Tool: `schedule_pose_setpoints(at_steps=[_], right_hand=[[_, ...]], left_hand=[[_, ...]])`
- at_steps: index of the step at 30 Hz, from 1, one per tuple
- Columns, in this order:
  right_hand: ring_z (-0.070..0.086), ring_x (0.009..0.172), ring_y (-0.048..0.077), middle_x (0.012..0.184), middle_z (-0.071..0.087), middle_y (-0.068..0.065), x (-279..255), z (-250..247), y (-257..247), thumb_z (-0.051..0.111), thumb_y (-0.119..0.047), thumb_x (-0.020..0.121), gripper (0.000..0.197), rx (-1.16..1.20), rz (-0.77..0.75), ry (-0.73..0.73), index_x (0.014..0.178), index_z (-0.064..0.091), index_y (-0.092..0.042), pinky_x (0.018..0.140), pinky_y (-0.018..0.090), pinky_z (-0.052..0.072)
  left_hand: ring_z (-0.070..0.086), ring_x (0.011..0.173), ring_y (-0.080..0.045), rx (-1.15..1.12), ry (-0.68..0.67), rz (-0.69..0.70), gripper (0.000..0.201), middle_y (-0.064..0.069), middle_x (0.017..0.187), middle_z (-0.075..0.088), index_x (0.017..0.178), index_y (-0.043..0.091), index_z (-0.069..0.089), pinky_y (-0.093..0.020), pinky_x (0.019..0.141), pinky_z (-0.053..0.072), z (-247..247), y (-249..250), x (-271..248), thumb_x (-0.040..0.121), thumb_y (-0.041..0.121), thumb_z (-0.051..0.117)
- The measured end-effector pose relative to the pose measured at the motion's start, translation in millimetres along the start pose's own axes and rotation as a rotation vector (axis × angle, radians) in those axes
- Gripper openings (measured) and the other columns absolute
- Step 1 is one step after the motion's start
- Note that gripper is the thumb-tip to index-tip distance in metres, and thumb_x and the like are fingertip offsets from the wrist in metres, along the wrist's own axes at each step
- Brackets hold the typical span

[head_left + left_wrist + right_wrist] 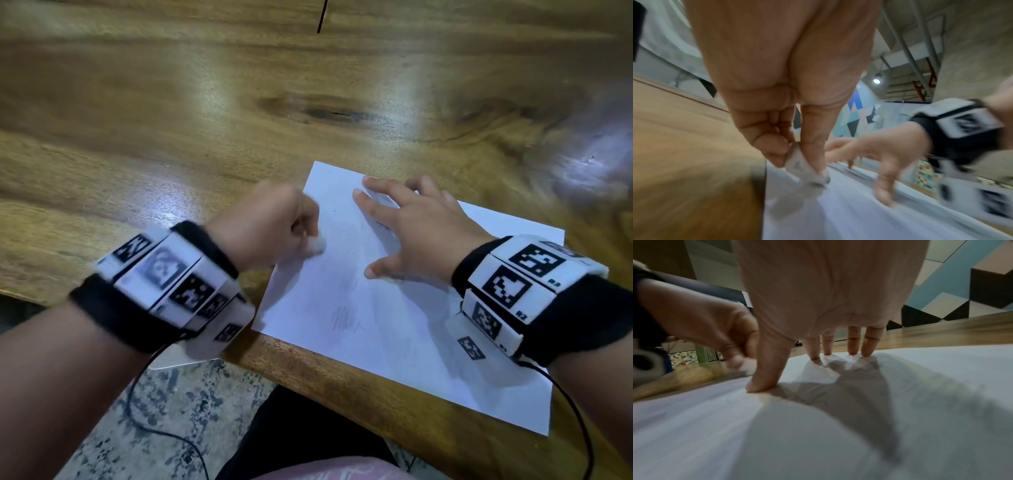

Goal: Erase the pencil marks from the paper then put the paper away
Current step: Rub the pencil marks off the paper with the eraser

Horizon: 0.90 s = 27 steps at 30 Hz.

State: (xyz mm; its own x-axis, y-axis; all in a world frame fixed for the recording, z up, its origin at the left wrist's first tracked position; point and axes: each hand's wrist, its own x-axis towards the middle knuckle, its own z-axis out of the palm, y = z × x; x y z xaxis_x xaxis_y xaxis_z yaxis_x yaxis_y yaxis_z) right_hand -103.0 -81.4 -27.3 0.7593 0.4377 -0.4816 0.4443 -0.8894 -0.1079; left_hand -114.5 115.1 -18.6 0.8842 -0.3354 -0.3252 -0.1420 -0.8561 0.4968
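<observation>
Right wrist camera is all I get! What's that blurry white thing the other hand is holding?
Observer: A small white eraser. The left hand pinches it in its fingers, tip down on the white paper sheet.
Operator: Are any pencil marks left?
Observer: Yes. The head view shows faint grey pencil scribbles towards the sheet's near edge.
Operator: Where's the paper lying?
Observer: On a brown wooden table, close to its near edge.
</observation>
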Motion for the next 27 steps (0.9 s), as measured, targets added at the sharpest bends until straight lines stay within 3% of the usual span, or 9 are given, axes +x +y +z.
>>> schedule_pose_setpoints(at_steps=[3, 5, 7, 10, 14, 16, 19, 22, 27], right_hand=[[0.015, 0.131, 0.023, 0.156, -0.002, -0.019, -0.6, 0.1, -0.3, 0.062, -0.063, 0.072, 0.099, 0.005, 0.002, 0.006, 0.149, 0.004, -0.036, 0.108, 0.038, 0.021], [0.014, 0.131, 0.023, 0.156, -0.002, -0.018, -0.7, -0.2, -0.1, 0.062, -0.063, 0.073, 0.099, 0.003, -0.001, 0.008, 0.149, 0.004, -0.036, 0.108, 0.038, 0.021], [0.014, 0.131, 0.022, 0.156, -0.003, -0.018, -0.8, 0.0, 0.3, 0.061, -0.063, 0.073, 0.099, -0.001, -0.005, 0.003, 0.149, 0.003, -0.035, 0.108, 0.037, 0.021], [0.014, 0.131, 0.022, 0.156, -0.004, -0.017, -1.0, 0.2, 1.0, 0.061, -0.063, 0.074, 0.1, -0.002, -0.008, 0.004, 0.149, 0.002, -0.034, 0.107, 0.036, 0.021], [0.014, 0.131, 0.023, 0.156, -0.004, -0.017, -0.8, -0.1, 0.0, 0.06, -0.063, 0.074, 0.099, -0.011, -0.007, 0.002, 0.149, 0.002, -0.034, 0.106, 0.036, 0.021], [0.015, 0.13, 0.023, 0.156, -0.004, -0.018, -0.7, 0.2, 0.2, 0.06, -0.064, 0.074, 0.099, -0.009, -0.009, 0.005, 0.149, 0.002, -0.035, 0.106, 0.036, 0.021], [0.015, 0.13, 0.022, 0.156, -0.004, -0.017, -0.6, 0.6, 1.3, 0.06, -0.064, 0.074, 0.099, -0.011, -0.011, 0.006, 0.149, 0.002, -0.034, 0.107, 0.035, 0.02], [0.015, 0.13, 0.022, 0.156, -0.004, -0.018, -0.8, 0.5, 1.8, 0.06, -0.064, 0.074, 0.099, -0.005, -0.009, 0.009, 0.149, 0.002, -0.035, 0.108, 0.035, 0.02], [0.015, 0.13, 0.023, 0.156, -0.003, -0.017, -0.8, 0.4, 1.4, 0.06, -0.063, 0.074, 0.099, -0.004, -0.012, 0.008, 0.149, 0.003, -0.035, 0.107, 0.036, 0.022]], left_hand=[[0.05, 0.06, -0.014, 0.014, 0.088, -0.017, 0.011, 0.0, 0.062, 0.06, 0.075, 0.012, 0.066, -0.006, 0.05, 0.034, -3.6, 10.3, 22.7, 0.073, 0.021, 0.07], [0.049, 0.057, -0.011, 0.032, 0.039, 0.01, 0.009, 0.004, 0.058, 0.057, 0.066, 0.016, 0.061, -0.008, 0.05, 0.034, -0.5, 8.6, 17.6, 0.074, 0.015, 0.066], [0.05, 0.056, -0.01, 0.066, -0.07, 0.067, 0.022, 0.005, 0.056, 0.056, 0.055, 0.021, 0.053, -0.014, 0.053, 0.036, 7.1, 4.6, -0.7, 0.073, 0.014, 0.065], [0.051, 0.054, -0.005, 0.035, -0.183, 0.099, 0.014, 0.009, 0.056, 0.057, 0.062, 0.015, 0.062, -0.011, 0.051, 0.035, 13.6, 1.6, -15.2, 0.071, 0.019, 0.072], [0.053, 0.064, -0.017, 0.032, 0.022, 0.079, 0.011, -0.004, 0.072, 0.068, 0.07, 0.014, 0.066, -0.008, 0.051, 0.032, 5.5, 5.6, 15.5, 0.072, 0.022, 0.073], [0.051, 0.061, -0.016, 0.051, 0.076, 0.086, 0.011, -0.004, 0.07, 0.066, 0.067, 0.016, 0.064, -0.007, 0.049, 0.03, 4.6, 5.7, 22.4, 0.073, 0.021, 0.072], [0.042, 0.05, -0.004, 0.085, -0.001, 0.147, 0.034, 0.005, 0.053, 0.051, 0.048, 0.023, 0.047, -0.01, 0.047, 0.028, 12.0, 0.6, -0.3, 0.072, 0.023, 0.071], [0.044, 0.049, -0.001, 0.062, -0.099, 0.137, 0.046, 0.011, 0.047, 0.045, 0.042, 0.029, 0.036, -0.01, 0.05, 0.033, 16.0, 0.3, -17.6, 0.071, 0.023, 0.071], [0.046, 0.057, -0.014, 0.053, 0.056, 0.074, 0.015, 0.001, 0.061, 0.057, 0.064, 0.017, 0.06, -0.005, 0.051, 0.032, 1.9, 6.9, 17.7, 0.074, 0.022, 0.071]])
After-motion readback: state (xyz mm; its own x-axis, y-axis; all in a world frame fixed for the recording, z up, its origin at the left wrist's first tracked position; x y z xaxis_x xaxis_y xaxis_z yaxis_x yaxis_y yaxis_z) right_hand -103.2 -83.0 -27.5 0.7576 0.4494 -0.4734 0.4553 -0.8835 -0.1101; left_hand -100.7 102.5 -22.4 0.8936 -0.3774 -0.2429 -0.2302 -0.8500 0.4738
